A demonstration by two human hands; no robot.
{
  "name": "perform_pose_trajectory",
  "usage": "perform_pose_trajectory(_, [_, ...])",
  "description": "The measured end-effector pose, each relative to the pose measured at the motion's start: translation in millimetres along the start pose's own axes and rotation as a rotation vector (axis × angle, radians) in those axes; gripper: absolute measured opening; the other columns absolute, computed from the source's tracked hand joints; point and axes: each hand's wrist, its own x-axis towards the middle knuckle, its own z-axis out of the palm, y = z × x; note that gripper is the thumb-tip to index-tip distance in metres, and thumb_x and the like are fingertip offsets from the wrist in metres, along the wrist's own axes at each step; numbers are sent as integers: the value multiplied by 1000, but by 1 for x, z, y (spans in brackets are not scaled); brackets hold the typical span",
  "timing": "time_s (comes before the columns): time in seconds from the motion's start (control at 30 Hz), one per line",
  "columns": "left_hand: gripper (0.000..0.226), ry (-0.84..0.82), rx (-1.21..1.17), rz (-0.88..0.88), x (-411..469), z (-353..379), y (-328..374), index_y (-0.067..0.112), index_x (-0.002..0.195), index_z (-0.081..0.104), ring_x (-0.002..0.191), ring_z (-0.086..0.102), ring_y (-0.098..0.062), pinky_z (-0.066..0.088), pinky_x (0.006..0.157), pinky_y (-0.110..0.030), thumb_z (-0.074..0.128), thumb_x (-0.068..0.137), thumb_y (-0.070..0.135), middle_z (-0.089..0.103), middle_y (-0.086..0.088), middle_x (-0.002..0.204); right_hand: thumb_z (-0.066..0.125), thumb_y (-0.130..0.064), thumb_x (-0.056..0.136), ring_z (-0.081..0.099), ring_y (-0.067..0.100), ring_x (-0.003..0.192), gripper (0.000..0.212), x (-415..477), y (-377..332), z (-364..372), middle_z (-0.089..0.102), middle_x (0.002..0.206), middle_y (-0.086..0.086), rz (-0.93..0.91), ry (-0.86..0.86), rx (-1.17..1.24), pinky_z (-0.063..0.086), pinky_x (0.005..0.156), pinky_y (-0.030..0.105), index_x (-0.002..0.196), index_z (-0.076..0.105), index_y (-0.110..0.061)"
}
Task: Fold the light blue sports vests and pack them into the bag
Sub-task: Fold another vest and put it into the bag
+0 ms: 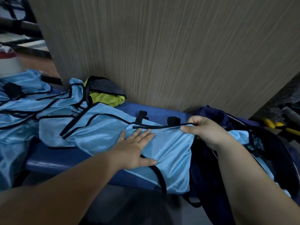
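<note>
A light blue sports vest (168, 151) with black trim lies across the blue bench (53, 156). My left hand (134, 148) presses flat on its middle, fingers straight and spread. My right hand (206, 130) pinches the vest's black-trimmed upper edge at its right end. A dark navy bag (209, 176) sits open just right of the vest, under my right forearm, with light blue fabric (238, 135) showing inside it. Several more light blue vests (32, 104) lie in a loose heap on the bench's left part.
A grey wood-grain panel (162, 46) stands right behind the bench. A yellow-green and dark garment (107, 95) lies against it. A white and red container (8, 62) is at the far left. Yellow-handled tools (276, 125) lie at the right.
</note>
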Motion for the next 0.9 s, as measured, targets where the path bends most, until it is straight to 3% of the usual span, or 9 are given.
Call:
perform_pose_trajectory(0.1, [94,-10,4,-28,-2,0,0,40,150,-14,145,-23,-9,-16,116,-54,36,82,80,-20,19,158,75,-18,82,56,26,85,29,6,2,0,55,85,4,-27,375,-654,33,67,31,79,46,-16])
perform_pose_trajectory(0.17, [94,42,0,-28,-2,0,0,42,151,-8,147,-16,-11,-10,117,-51,37,79,82,-12,18,160,71,-28,87,54,26,85,28,3,-6,-2,57,93,6,-33,509,-713,33,67,30,86,45,-16])
perform_pose_trajectory(0.27, [93,273,5,-33,0,0,-2,41,150,13,143,6,-13,6,116,-41,25,70,88,14,14,155,60,-66,83,60,19,65,57,-8,-20,-3,66,74,3,191,295,-763,41,63,31,81,54,-9])
perform_pose_trajectory(0.37, [85,274,-31,-67,3,-1,-7,39,152,14,147,0,-14,5,118,-40,17,78,81,8,11,159,54,-77,79,58,9,40,68,-23,-22,6,67,55,0,413,-30,-880,45,52,23,74,62,-9])
perform_pose_trajectory(0.43, [73,106,10,-79,3,-1,-8,39,153,3,148,-15,-16,-4,119,-43,22,91,72,-10,10,162,61,-70,80,62,9,47,59,-29,-15,16,69,66,0,444,-140,-804,46,48,20,82,63,-11])
perform_pose_trajectory(0.53, [71,46,4,-88,3,-1,-9,38,153,-2,147,-22,-18,-9,120,-45,23,94,69,-17,8,161,61,-61,85,68,13,72,47,-27,0,32,72,80,1,334,-162,-906,56,75,30,83,65,-14])
perform_pose_trajectory(0.7, [69,140,-271,-52,2,-5,-4,39,154,6,147,-17,-13,-5,121,-41,32,95,64,-9,14,162,65,-25,92,67,26,81,32,-25,-6,38,71,97,21,167,207,-135,55,80,47,104,62,5])
perform_pose_trajectory(0.8, [63,195,-370,-24,-2,-14,-1,39,153,11,148,-12,-10,0,121,-39,37,98,56,-5,17,161,60,-12,95,69,16,62,11,-33,-14,27,73,78,11,105,345,204,55,52,25,99,64,-2])
perform_pose_trajectory(0.9, [62,118,-256,-25,-8,-13,-5,43,153,7,148,-14,-12,-4,120,-49,35,99,55,-6,14,162,63,-15,94,67,20,64,5,-45,-23,12,69,83,12,80,458,240,52,51,24,92,61,-11])
